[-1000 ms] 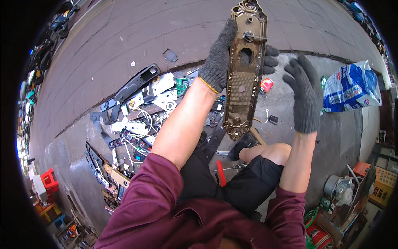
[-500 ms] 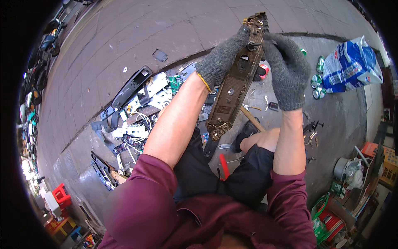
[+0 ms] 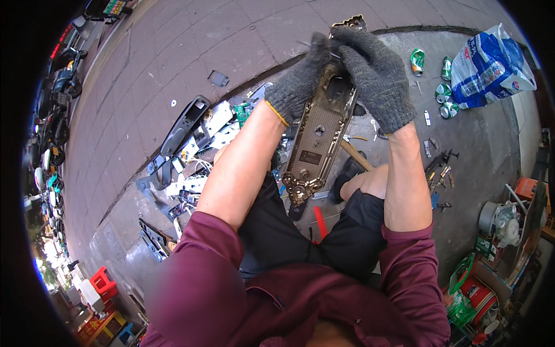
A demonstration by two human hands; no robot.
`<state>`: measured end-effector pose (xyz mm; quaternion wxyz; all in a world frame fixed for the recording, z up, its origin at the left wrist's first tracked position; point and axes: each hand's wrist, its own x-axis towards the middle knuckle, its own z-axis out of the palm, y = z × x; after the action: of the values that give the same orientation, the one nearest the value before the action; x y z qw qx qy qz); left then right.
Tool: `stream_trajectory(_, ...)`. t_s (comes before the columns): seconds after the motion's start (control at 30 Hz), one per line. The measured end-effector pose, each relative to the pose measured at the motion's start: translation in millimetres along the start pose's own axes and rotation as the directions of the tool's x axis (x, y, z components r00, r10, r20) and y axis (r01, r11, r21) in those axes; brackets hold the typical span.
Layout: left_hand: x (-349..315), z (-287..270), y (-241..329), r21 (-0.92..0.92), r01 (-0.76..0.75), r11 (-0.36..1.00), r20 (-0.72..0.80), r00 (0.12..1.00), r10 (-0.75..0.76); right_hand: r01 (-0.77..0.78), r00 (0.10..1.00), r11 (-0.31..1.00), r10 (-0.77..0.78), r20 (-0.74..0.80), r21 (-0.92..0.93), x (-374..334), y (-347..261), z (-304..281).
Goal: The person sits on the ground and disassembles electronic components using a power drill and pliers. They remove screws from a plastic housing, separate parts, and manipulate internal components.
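Two forearms (image 3: pixel 243 165) extended; left hand (image 3: pixel 298 87) clasps metal plate (image 3: pixel 317 144); right hand (image 3: pixel 380 81) curled, grip unclear.

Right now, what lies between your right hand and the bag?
Head view: one green can nearer the right hand, three more cans beside the bag, and a thin pale piece.

Maroon shirt (image 3: pixel 315 295), grey knit gloves (image 3: pixel 289 95)

The shirt's loose sleeves (image 3: pixel 215 234) end in plain hems, and a small pale mark (image 3: pixel 358 320) sits on its front; blur hides the left shoulder's detail. The left hand's (image 3: pixel 300 81) dark glove has yellow cuff edging (image 3: pixel 277 113); the right hand's (image 3: pixel 378 81) is ribbed. Black shorts (image 3: pixel 269 237) leave the knees bare.
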<state>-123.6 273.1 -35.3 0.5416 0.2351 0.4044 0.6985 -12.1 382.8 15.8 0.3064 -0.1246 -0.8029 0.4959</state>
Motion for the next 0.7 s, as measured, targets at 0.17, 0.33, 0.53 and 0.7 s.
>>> stream_trajectory(0.17,3,6,4,-0.09,-0.041,0.995,-0.108,0.994,0.031,0.008,0.973,0.951,0.064,-0.221,0.31,3,13,-32)
stream_trajectory(0.33,1,-11,15,-0.205,0.035,0.978,-0.078,0.996,-0.052,-0.138,0.92,0.942,0.237,-0.312,0.307,-1,45,-68)
stream_trajectory(0.53,-22,-39,42,-0.066,-0.012,0.998,-0.241,0.97,-0.004,-0.343,0.939,0.906,0.321,-0.123,-0.25,-34,100,-103)
stream_trajectory(0.7,-47,-57,64,0.141,-0.182,0.973,-0.409,0.885,0.224,-0.543,0.777,0.727,0.625,0.077,-0.422,-63,153,-114)
